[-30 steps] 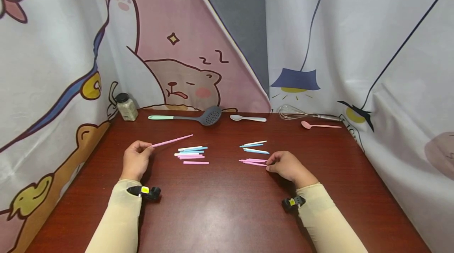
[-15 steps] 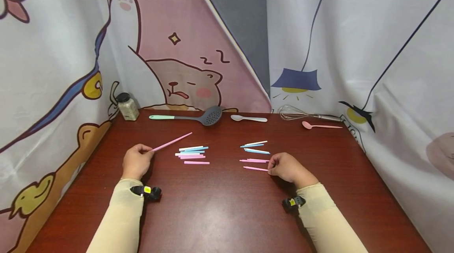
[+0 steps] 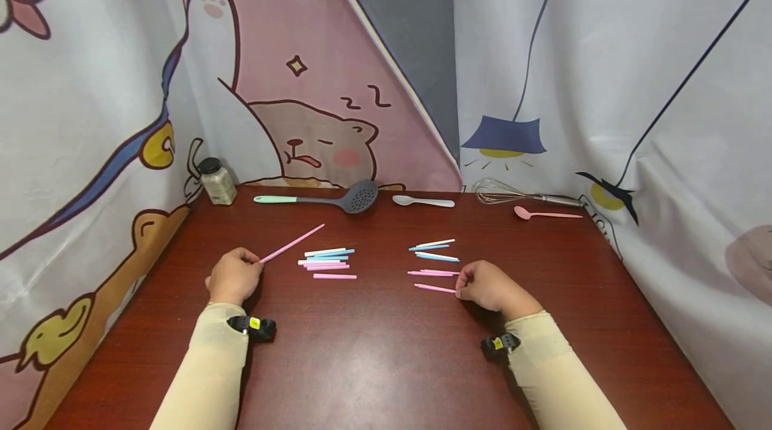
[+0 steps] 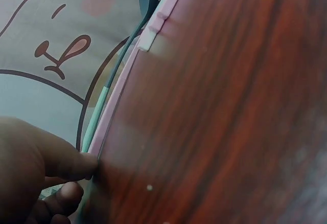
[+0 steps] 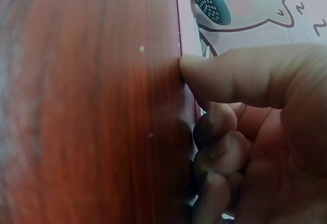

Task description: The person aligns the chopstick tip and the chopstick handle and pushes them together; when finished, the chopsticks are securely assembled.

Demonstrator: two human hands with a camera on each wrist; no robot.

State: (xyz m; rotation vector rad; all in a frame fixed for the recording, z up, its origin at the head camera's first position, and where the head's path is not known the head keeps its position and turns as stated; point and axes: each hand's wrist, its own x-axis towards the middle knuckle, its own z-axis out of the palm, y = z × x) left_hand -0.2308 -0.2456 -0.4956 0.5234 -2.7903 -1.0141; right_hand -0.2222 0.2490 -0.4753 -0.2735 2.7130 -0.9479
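My left hand (image 3: 234,277) pinches the near end of a long thin pink stick (image 3: 293,243) between thumb and finger; the stick slants away up and to the right. To its right lies a group of shorter sticks, with white, blue (image 3: 342,258) and pink (image 3: 334,276) ones side by side. My right hand (image 3: 487,288) pinches the right end of a short pink stick (image 3: 433,288), which lies apart from the pink sticks (image 3: 431,273) just behind it. Farther back are white and blue sticks (image 3: 437,257). In the right wrist view, the thumb (image 5: 204,70) presses on the pink stick's edge.
Along the back of the brown table (image 3: 374,356) lie a skimmer (image 3: 360,197), a white spoon (image 3: 422,201), a whisk (image 3: 506,193) and a pink spoon (image 3: 543,214). A jar with a black lid (image 3: 218,182) stands at the back left. Printed curtains hang behind.
The right hand has drawn one pink stick toward me, away from the other pink ones. My left hand has come slightly nearer, and its long stick slants more steeply.
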